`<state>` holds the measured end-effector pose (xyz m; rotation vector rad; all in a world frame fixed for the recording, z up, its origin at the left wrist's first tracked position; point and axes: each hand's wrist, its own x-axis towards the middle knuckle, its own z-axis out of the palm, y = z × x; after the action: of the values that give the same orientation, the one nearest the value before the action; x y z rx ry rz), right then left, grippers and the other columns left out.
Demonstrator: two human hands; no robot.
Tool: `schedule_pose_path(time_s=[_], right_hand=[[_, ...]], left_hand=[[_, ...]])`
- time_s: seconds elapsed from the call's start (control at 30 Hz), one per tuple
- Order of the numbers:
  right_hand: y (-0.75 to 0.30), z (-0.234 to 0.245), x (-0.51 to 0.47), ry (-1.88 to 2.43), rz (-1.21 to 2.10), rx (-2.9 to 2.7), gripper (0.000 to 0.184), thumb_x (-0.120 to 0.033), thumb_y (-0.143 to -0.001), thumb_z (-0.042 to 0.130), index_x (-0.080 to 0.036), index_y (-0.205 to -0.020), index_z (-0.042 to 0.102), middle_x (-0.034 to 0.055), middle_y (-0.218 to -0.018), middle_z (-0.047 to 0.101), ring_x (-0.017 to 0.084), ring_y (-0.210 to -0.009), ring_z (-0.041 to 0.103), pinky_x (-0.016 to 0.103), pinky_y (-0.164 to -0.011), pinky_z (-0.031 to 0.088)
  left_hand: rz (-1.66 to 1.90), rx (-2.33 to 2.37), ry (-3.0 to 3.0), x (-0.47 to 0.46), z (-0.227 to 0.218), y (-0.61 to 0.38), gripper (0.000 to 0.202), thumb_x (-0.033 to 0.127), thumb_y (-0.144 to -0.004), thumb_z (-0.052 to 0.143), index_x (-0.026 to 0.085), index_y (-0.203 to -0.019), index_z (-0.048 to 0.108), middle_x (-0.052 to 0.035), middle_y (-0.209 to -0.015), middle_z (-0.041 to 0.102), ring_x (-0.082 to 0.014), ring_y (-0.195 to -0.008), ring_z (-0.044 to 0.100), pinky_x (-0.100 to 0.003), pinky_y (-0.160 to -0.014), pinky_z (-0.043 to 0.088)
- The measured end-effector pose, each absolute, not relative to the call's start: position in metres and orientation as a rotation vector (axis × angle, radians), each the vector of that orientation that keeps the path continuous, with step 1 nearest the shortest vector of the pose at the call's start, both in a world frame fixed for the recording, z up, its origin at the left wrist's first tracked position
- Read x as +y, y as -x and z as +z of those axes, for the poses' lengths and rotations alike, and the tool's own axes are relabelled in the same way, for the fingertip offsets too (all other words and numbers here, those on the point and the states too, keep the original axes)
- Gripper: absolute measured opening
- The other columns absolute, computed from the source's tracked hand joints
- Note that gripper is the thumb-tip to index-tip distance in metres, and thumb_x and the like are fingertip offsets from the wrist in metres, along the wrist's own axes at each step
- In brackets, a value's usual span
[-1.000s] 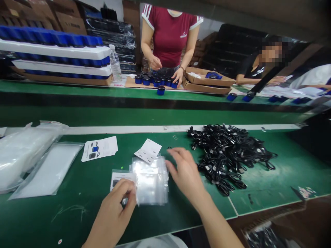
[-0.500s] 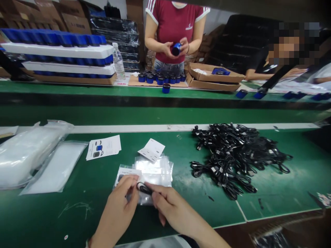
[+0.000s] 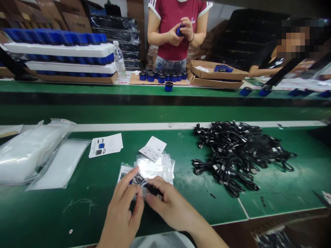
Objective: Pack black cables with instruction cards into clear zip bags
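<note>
Pressing a black cable (image 3: pixel 141 180) to a clear bag (image 3: pixel 124 173)
Our left hand (image 3: pixel 121 203) pinches the bag, our right hand (image 3: pixel 168 201) grips the cable, keeping them aligned.

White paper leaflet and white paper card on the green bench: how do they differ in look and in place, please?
The white paper leaflet carries colour product pictures; the white paper card shows only small dark print. The leaflet lies directly on the green bench; the card's lower edge rests on the stack of clear plastic bags. Both are white, rectangular and lying flat.
</note>
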<state>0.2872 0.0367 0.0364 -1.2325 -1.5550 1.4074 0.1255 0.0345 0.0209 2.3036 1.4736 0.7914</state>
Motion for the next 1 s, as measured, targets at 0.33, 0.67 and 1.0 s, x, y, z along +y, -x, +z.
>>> schedule_pose_path(time_s=[0.33,0.67,1.0], right_hand=[[-0.296,0.038,0.036,1.229,1.543,-1.570,0.023,-0.008,-0.083,0.047,-0.018,-0.090,0.066,-0.0014,-0.076,0.066,0.013,-0.066,0.066,0.020,-0.060,0.050],[-0.274,0.021,0.027,1.361,0.798,-1.830,0.022,-0.009,-0.085,0.045,-0.019,-0.078,0.063,0.0007,-0.066,0.066,0.014,-0.058,0.061,0.020,-0.054,0.044],[-0.276,0.019,0.027,1.226,0.498,-1.858,0.026,-0.007,-0.088,0.041,-0.017,-0.102,0.061,0.0077,-0.097,0.068,0.015,-0.083,0.065,0.024,-0.072,0.051]], left_hand=[[0.832,1.415,-2.401,0.031,0.022,-0.130,0.013,0.011,-0.084,0.042,0.022,-0.083,0.047,-0.0103,-0.132,0.041,-0.0257,-0.123,0.039,-0.046,-0.094,0.043],[0.845,1.405,-2.409,0.031,0.022,-0.128,0.013,0.011,-0.083,0.044,0.022,-0.082,0.049,-0.0092,-0.133,0.038,-0.0287,-0.128,0.033,-0.049,-0.091,0.045],[0.832,1.475,-2.333,0.033,0.026,-0.126,0.012,0.014,-0.085,0.042,0.023,-0.080,0.049,-0.0085,-0.134,0.036,-0.0280,-0.128,0.033,-0.050,-0.093,0.045]])
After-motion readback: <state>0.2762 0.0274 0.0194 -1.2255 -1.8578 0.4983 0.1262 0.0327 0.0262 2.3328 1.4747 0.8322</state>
